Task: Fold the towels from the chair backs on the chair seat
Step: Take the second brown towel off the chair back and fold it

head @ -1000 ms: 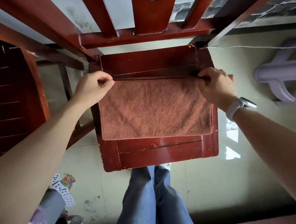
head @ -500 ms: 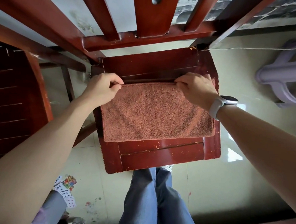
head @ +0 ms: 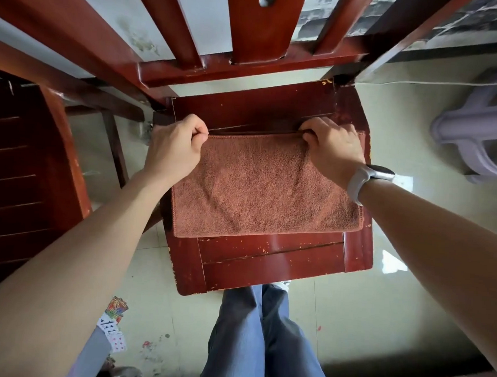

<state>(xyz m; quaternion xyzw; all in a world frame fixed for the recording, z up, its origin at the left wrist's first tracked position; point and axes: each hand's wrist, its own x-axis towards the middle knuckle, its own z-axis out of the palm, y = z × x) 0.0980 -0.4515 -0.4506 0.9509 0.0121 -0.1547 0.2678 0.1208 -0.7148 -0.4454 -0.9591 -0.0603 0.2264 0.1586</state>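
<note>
Towel (head: 266,186): rust-brown terry, lying flat on the seat (head: 272,264), already doubled by the look of its thick near edge; far edge runs between the two hands.
Left hand (head: 174,150): fingers curled, thumb and forefinger pinching the far-left corner of the towel.
Right hand (head: 334,148): knuckles up, fingers curled over the far edge near the right corner; watch (head: 367,178) on the wrist.
Reason for hold: both far corners are taken, likely to keep the edge straight and taut so the next fold can be drawn over squarely.
Reason for placement: seat gives a flat support; the towel sits toward its back, leaving the front rail bare.
Chair back (head: 248,64): slats rise above the seat; no towel visible on the part in frame.
Hidden: right fingertips tucked under the hand, so the exact grip is unclear; layer count uncertain.
Cut off: chair-back top, second chair (head: 27,162) at left.
Floor: playing cards (head: 113,325); plastic stool (head: 474,134), partly out of frame.
</note>
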